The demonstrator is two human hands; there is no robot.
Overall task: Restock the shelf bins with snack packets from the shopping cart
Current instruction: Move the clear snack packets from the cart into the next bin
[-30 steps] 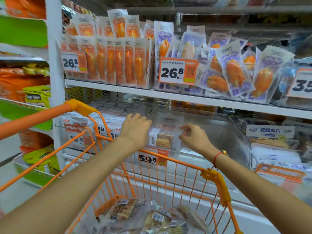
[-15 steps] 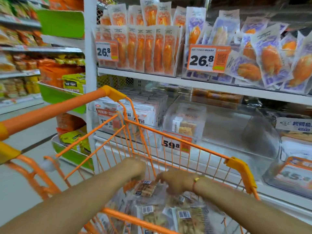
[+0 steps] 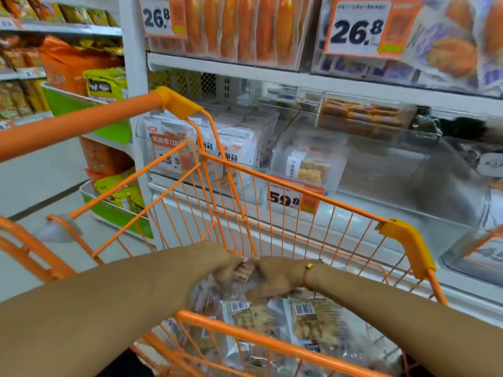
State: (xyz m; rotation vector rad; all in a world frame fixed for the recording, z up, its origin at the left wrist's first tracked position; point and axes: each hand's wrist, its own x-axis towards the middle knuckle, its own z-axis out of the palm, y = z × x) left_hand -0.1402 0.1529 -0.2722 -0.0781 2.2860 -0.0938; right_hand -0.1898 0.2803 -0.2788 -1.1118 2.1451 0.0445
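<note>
both hands, left hand and right hand, curl around snack packets inside the shopping cart, while the clear bin beyond the cart holds few, so much restocking seems left.

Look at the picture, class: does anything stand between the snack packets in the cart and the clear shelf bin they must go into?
Yes. The orange wire front wall of the shopping cart stands between the clear snack packets and the clear plastic shelf bin. Both hands must lift packets over its top rail.
</note>
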